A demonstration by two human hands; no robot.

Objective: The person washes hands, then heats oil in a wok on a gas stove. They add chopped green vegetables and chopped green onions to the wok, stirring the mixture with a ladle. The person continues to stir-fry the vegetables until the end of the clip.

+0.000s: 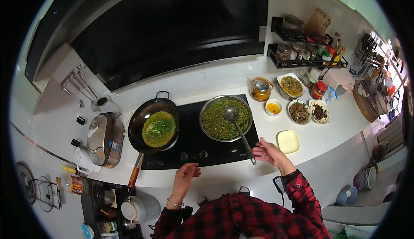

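My right hand (pixel 266 151) is just beside the handle of a metal ladle (pixel 243 138), fingers spread; whether it touches the handle is unclear. The ladle's bowl rests in a wide metal pan of chopped green food (pixel 215 119) on the right of the black cooktop (pixel 190 122). My left hand (pixel 189 172) hovers at the cooktop's front edge, fingers loosely bent, with nothing seen in it. To its upper left, a black wok (pixel 136 122) with a wooden handle holds yellow-green liquid topped with chopped greens (pixel 159 128).
Right of the cooktop are a glass teapot (pixel 260 90), a small bowl of orange liquid (pixel 273 108), several filled dishes and a pale yellow square dish (pixel 288 141). A rice cooker (pixel 105 140) stands at left. Spice racks (pixel 307 65) hang at upper right.
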